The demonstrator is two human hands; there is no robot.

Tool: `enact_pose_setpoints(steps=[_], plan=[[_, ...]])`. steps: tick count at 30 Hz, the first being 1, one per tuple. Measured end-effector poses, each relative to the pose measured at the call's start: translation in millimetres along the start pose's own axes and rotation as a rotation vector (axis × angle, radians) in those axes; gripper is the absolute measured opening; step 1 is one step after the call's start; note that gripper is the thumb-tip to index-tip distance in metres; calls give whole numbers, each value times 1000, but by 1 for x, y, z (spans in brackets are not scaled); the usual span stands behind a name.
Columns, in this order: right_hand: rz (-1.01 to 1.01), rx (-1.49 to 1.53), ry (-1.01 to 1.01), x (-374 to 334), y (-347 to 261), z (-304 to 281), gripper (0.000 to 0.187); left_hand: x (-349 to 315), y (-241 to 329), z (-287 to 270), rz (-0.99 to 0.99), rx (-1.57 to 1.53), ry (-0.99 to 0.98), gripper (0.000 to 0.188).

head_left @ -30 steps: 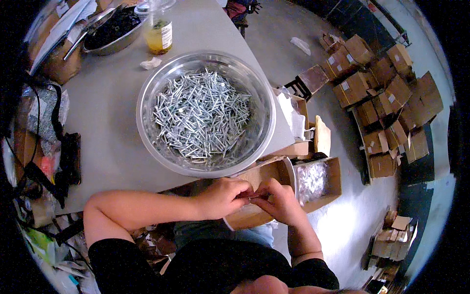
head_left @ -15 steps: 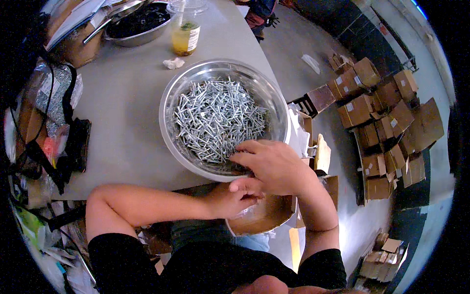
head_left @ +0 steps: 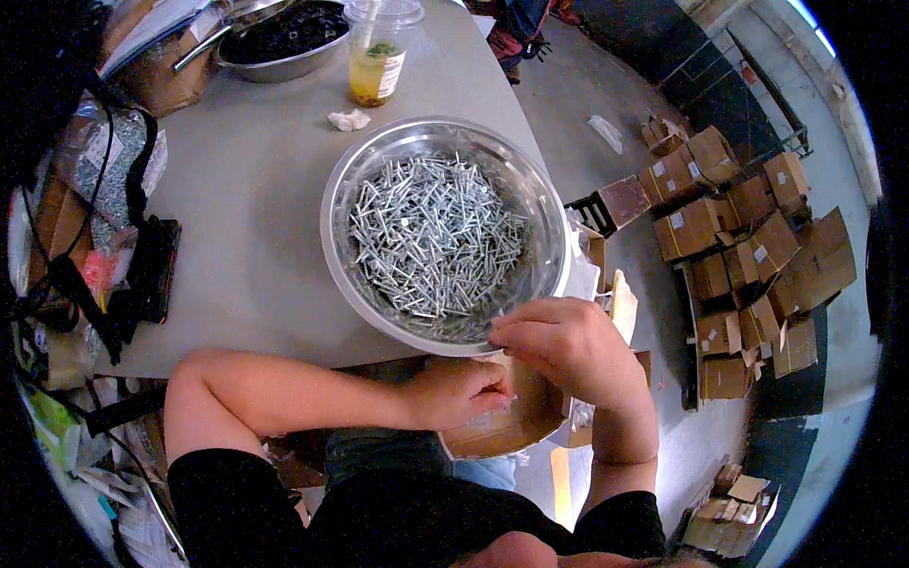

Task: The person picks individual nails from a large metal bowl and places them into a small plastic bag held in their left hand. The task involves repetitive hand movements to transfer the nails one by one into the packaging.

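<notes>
Well, left grip and right grip curl closed (contents unclear) near a shiny round bowl of slender screws.

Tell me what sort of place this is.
Likely a workshop or storeroom: a metal bowl of screws on a grey table, and cardboard boxes piled near the wall.

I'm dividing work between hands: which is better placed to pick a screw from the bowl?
Probably the right hand: in this view, its fingers overlap the edge of the bowl, while the left hand is curled outside it.
</notes>
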State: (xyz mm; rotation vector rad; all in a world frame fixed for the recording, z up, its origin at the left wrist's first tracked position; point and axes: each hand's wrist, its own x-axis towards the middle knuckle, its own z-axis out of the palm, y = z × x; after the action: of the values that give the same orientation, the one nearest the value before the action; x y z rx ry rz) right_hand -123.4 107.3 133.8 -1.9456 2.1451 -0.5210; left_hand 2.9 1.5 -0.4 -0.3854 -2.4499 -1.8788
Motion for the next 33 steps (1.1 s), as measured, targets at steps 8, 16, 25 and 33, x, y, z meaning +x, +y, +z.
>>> enact_pose_setpoints(steps=[8,16,25,33], plan=[[-97,-53,105,-10,-5,0,20,-1,-9,4,-34,-8,30,21],[18,-39,87,11,14,2,14,2,-16,7,16,-126,-25,19],[-45,-212,-440,72,34,24,12,3,-15,6,-105,-167,-71,25],[-98,6,-506,73,47,20,12,7,-10,-3,-85,-289,-155,26]])
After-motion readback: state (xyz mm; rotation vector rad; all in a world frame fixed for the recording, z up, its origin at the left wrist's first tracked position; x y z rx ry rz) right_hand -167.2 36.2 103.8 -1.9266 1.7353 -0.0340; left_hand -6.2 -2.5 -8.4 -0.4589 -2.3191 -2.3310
